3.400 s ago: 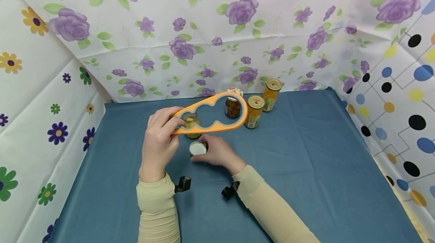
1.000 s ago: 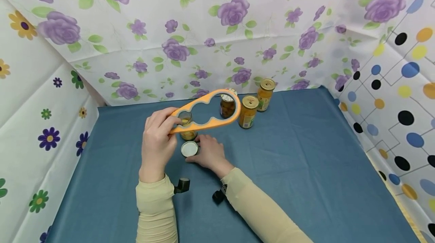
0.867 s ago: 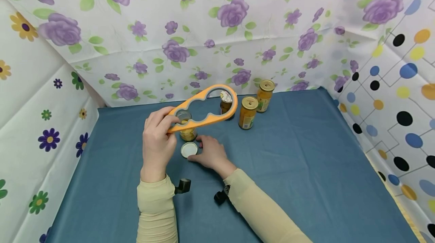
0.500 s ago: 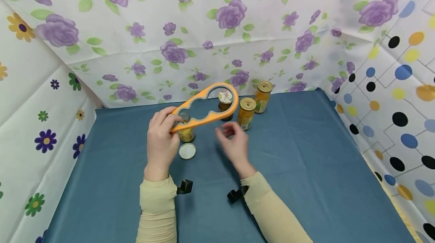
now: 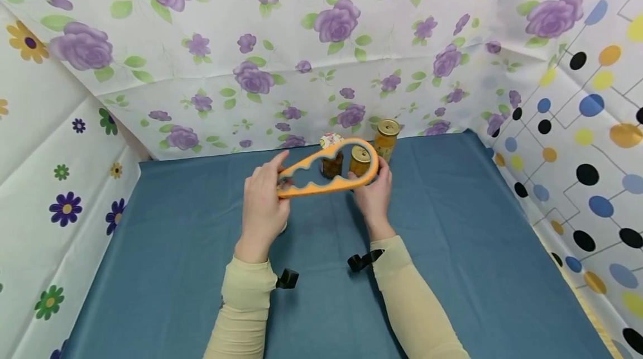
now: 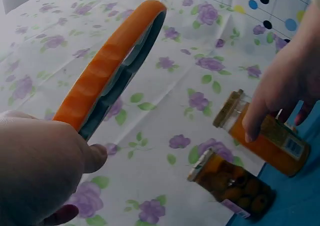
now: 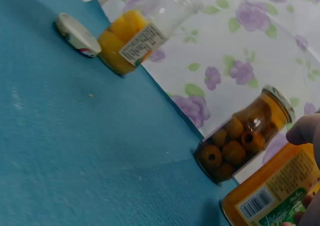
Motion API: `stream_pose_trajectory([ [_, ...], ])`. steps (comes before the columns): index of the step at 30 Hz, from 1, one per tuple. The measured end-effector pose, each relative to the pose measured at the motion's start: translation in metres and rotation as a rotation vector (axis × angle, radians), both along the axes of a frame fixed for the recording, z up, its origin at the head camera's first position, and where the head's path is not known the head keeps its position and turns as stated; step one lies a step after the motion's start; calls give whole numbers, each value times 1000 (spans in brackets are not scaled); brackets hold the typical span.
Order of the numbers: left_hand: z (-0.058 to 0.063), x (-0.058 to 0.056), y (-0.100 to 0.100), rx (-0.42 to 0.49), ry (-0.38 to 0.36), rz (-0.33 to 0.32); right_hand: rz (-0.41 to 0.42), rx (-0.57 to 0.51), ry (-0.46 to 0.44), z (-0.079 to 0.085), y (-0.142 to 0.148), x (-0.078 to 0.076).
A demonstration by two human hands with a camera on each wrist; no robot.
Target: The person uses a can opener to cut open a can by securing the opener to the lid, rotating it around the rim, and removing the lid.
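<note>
My left hand (image 5: 264, 202) grips the narrow end of an orange jar opener (image 5: 326, 186) with a grey scalloped inner edge, held up over the table. My right hand (image 5: 374, 191) holds the nearer gold-lidded jar (image 7: 275, 191) of orange contents, thumb on one side and fingertips on the other. In the head view the opener partly covers this jar. A jar of olives (image 7: 237, 141) with a patterned lid stands just left of it. Farther left, an open jar with yellow pieces (image 7: 122, 41) stands by its upturned lid (image 7: 76, 33); my left hand mostly hides both in the head view.
Another gold-lidded jar (image 5: 386, 138) stands behind the one in my right hand, close to the flowered backdrop (image 5: 211, 68). Blue cloth (image 5: 452, 225) covers the table. Patterned sheets rise at the left and right sides.
My right hand has let go of the upturned lid, moved right and back, and taken hold of the nearer gold-lidded jar. My left hand has shifted right with the jar opener.
</note>
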State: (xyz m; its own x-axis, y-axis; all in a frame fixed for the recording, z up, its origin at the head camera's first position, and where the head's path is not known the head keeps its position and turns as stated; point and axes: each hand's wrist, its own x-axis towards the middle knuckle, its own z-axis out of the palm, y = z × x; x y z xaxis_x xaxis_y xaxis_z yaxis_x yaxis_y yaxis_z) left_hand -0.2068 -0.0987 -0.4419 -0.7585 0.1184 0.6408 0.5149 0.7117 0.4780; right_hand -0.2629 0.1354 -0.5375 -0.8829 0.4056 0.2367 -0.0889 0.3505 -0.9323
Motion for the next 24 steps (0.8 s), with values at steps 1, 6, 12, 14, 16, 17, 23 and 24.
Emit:
stream_pose_trajectory([
  [1, -1, -1, 2, -31, -19, -5, 10, 35, -23, -1, 2, -2],
  [6, -7, -1, 13, -95, -102, -10, 62, 74, -48, 0, 6, -9],
  [12, -7, 2, 19, -125, -131, 37, 183, -37, -77, 8, 4, -18],
  [14, -6, 3, 20, -139, -134, 43, 217, -59, -72, 8, 6, -21],
  [16, -6, 3, 21, -142, -136, 40, 236, -62, -72, 4, 8, -27],
  [17, -6, 3, 22, -141, -137, 39, 234, -57, -84, 2, 9, -28],
  [23, -5, 3, 21, -119, -136, 63, 158, 41, -237, -10, 13, -30],
  [24, -6, 3, 21, -117, -138, 66, 154, 53, -240, -12, 13, -29],
])
